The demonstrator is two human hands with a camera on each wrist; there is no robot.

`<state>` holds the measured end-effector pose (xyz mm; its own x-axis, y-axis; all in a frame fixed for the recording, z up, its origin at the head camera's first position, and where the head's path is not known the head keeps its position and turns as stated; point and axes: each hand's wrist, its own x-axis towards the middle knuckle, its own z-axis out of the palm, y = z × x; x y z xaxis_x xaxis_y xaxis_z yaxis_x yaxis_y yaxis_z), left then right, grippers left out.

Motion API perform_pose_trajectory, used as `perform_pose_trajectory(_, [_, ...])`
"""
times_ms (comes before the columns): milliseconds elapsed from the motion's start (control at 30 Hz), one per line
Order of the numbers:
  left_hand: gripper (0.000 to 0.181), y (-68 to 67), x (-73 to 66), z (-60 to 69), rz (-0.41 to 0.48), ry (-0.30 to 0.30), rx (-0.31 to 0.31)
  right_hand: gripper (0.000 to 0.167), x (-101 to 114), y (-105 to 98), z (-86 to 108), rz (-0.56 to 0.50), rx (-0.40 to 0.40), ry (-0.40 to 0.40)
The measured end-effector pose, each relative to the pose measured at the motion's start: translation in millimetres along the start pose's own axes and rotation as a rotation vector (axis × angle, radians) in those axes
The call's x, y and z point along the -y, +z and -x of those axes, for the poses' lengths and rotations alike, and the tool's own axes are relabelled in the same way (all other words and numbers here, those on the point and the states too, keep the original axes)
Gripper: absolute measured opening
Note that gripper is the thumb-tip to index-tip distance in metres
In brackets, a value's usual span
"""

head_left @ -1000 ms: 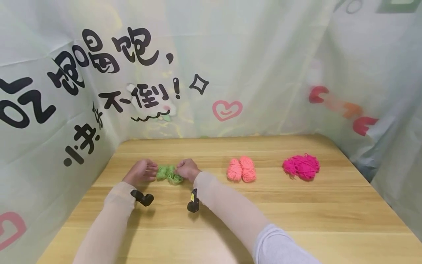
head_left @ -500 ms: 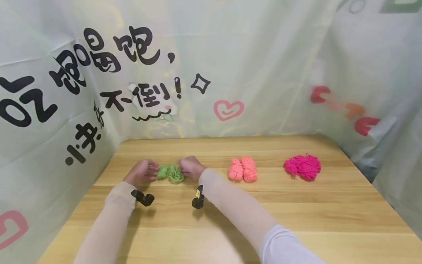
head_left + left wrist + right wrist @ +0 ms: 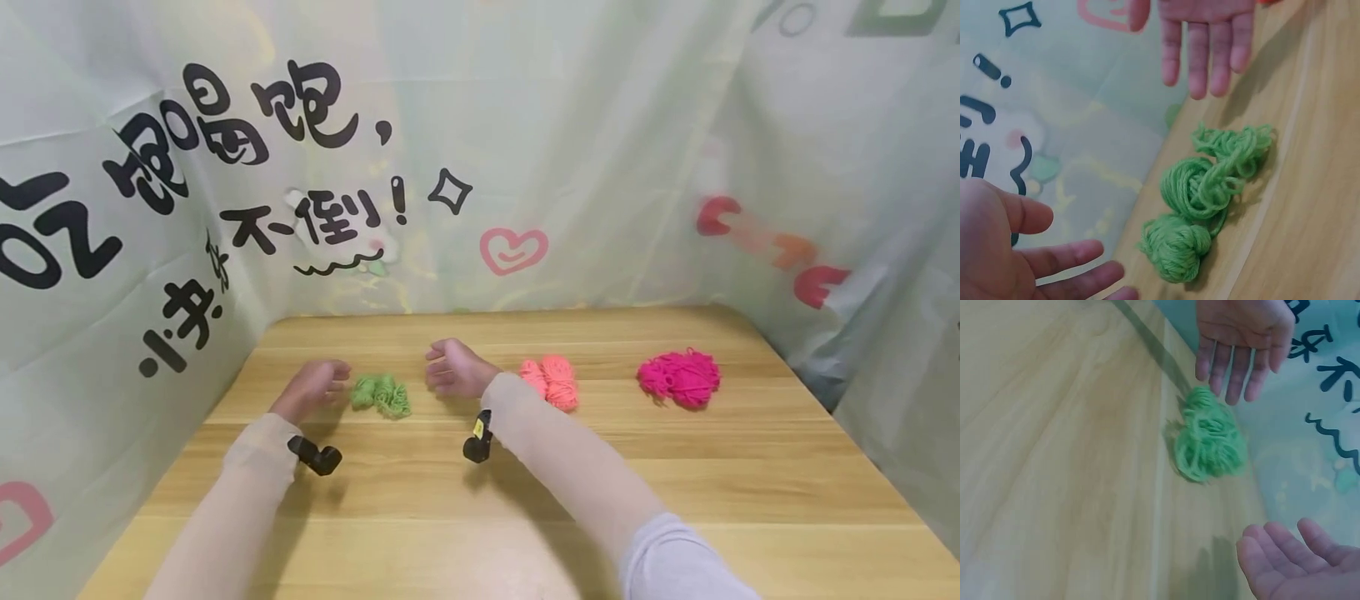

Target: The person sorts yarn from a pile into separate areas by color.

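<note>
Green yarn [image 3: 381,395] lies on the table in bunched skeins, with looser loops at its right end. Just left of it, my left hand [image 3: 311,388] hovers with fingers extended and nothing held. To the right of the yarn and apart from it is my right hand [image 3: 459,369], its fingers relaxed and its palm facing the yarn. Both wrist views show the green yarn [image 3: 1175,247] untouched between the two hands. Behind my right wrist sits a pair of coral yarn skeins [image 3: 558,383], partly covered by the sleeve.
A tangled magenta yarn bundle [image 3: 681,377] rests farther right on the wooden table [image 3: 420,500]. A printed curtain [image 3: 600,167] encloses the table's back and sides. Each wrist carries a small black camera [image 3: 478,437].
My right hand has let go of the green yarn's end and moved right, its fingers loosening. The left hand has drawn slightly away to the left. The yarn stays in place.
</note>
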<state>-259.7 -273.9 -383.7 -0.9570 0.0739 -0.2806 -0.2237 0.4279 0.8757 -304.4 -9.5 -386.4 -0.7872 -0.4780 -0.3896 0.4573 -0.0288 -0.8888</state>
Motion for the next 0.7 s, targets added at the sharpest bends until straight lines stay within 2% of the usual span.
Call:
perform_pose_trajectory(100, [0.054,0.3,-5.0,5.0,-0.092,0.035,-0.042,0.055,5.2,-8.8,7.6,-0.017,0.024,-0.011])
perform_pose_trajectory(133, [0.054,0.9,-6.7,6.3,-0.101,0.048,-0.05,0.055,7.1,-12.3,10.5,-0.024,0.036,-0.014])
perform_pose_trajectory(200, [0.054,2.8,-9.6,9.0,-0.064,0.074,-0.039,0.057,10.0,-19.9,17.1,-0.026,0.054,-0.024])
perform_pose_trajectory(300, [0.057,7.8,-13.5,13.8,0.044,0.111,0.017,0.059,13.7,-32.5,29.2,-0.04,0.077,-0.033])
perform_pose_trajectory(400, [0.065,14.4,-17.3,21.1,0.143,0.154,0.099,0.06,15.3,-45.6,43.5,-0.057,0.083,-0.048])
perform_pose_trajectory(533, [0.07,24.7,-27.6,35.7,0.172,0.216,0.174,0.06,15.4,-60.5,66.6,-0.062,0.069,-0.087])
perform_pose_trajectory(600, [0.07,31.2,-32.4,42.8,0.11,0.252,0.162,0.059,14.6,-66.8,79.8,-0.019,0.048,-0.123])
perform_pose_trajectory(700, [0.065,43.2,-36.3,52.2,-0.173,0.373,0.03,0.058,11.8,-75.5,100.0,0.107,-0.003,-0.2])
